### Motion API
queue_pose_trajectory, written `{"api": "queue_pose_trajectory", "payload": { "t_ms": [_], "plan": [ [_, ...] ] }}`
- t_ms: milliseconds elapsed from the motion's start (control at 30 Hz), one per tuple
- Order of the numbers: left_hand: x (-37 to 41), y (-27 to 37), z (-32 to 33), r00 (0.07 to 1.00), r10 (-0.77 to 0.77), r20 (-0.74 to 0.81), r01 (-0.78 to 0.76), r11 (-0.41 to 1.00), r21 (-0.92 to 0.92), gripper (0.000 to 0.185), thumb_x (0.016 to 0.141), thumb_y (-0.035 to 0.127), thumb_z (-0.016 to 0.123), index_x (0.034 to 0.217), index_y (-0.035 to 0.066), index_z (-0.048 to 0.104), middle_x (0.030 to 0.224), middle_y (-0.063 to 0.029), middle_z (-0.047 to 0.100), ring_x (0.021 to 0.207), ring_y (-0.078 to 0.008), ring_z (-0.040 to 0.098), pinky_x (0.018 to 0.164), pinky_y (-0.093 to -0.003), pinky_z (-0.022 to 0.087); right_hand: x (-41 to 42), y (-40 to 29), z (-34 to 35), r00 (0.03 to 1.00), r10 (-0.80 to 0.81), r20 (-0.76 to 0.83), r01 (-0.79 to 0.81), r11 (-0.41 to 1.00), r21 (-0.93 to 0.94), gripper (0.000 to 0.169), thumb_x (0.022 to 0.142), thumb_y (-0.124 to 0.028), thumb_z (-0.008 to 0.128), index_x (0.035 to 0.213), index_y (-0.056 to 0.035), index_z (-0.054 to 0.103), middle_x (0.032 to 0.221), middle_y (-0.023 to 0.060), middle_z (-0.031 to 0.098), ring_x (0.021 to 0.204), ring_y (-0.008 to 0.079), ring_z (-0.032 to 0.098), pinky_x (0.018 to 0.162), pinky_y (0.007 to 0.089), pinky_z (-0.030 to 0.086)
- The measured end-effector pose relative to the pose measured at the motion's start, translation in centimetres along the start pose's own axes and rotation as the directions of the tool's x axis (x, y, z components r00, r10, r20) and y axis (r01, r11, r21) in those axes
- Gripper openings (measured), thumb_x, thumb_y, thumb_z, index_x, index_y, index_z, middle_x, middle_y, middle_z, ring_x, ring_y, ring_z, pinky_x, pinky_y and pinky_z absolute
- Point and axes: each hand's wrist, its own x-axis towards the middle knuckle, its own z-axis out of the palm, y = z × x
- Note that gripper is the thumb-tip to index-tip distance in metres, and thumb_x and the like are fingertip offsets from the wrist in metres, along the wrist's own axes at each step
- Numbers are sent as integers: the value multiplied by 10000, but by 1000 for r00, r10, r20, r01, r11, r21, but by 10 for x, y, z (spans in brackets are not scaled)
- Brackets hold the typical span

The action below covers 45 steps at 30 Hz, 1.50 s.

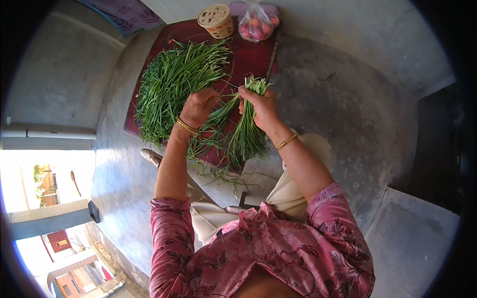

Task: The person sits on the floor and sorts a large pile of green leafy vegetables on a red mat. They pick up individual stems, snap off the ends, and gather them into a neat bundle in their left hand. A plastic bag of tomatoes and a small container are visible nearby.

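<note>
My right hand (pixel 262 106) is closed round a bunch of garlic chives (pixel 248 128), whose pale cut ends stick up above the fist and whose green leaves hang down over the table's near edge. Just to its left, my left hand (pixel 203 106) has its fingers pinched at thin stalks that run across to the right thumb; the fingertips are partly hidden. A large heap of loose green chives (pixel 171 85) lies on the dark red table (pixel 251 56), beyond and left of my left hand. More loose leaves lie between the two hands.
A lidded paper tub (pixel 216 22) and a clear plastic bag of red fruit (pixel 258 26) stand at the table's far edge. Stray leaves (pixel 233 180) hang at the near edge, above my knees. Grey walls are beyond, with a bright doorway at the left.
</note>
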Motion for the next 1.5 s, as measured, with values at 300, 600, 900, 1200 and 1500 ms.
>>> {"api": "queue_pose_trajectory", "payload": {
  "t_ms": [300, 600, 900, 1200, 1500],
  "plan": [
    [-28, -67, -62, 986, -80, -149, 139, 887, 441, 104, 854, 150, 553, 865, 53, 591, 823, -167, 630, 749, -386, 599, 626, -436, 472, 2, -7, -11, 999, 47, 12, -48, 992, 113, 163, 780, -181, 721, 807, -55, 622, 691, 53, 609, 516, 151, 566, 450, 306, 480],
    [-51, -65, -81, 971, -79, -224, 211, 720, 661, 298, 771, 68, 584, 1066, 109, 596, 997, -155, 617, 893, -376, 579, 743, -435, 474, 5, -8, -15, 999, 5, 45, -10, 995, 103, 139, 789, -153, 706, 796, -47, 617, 679, 53, 598, 518, 161, 557, 445, 319, 460],
    [4, 42, 9, 966, -88, 242, 167, 929, -330, 341, 844, 14, 594, 1184, 31, 567, 932, -31, 627, 749, -62, 541, 629, -212, 463, -1, -5, -6, 987, 36, 155, -48, 996, 71, 142, 785, -135, 717, 822, -36, 623, 706, 49, 602, 519, 156, 557, 440, 291, 446],
    [6, 21, 11, 987, -137, 87, 158, 938, -308, 116, 826, 43, 630, 937, 22, 658, 738, 9, 608, 623, -55, 520, 538, -219, 442, 1, -4, -6, 973, 9, 230, -14, 1000, 21, 162, 788, -113, 707, 857, 14, 633, 702, 64, 607, 500, 167, 560, 411, 282, 433],
    [5, 5, -20, 922, -116, -369, -29, 930, -366, 93, 834, 24, 636, 918, 24, 675, 713, 8, 609, 575, -35, 518, 487, -179, 432, 0, 1, -6, 937, 31, 348, -21, 999, -33, 183, 785, -146, 708, 871, -8, 625, 728, 72, 611, 504, 183, 561, 442, 322, 462]
  ]
}}
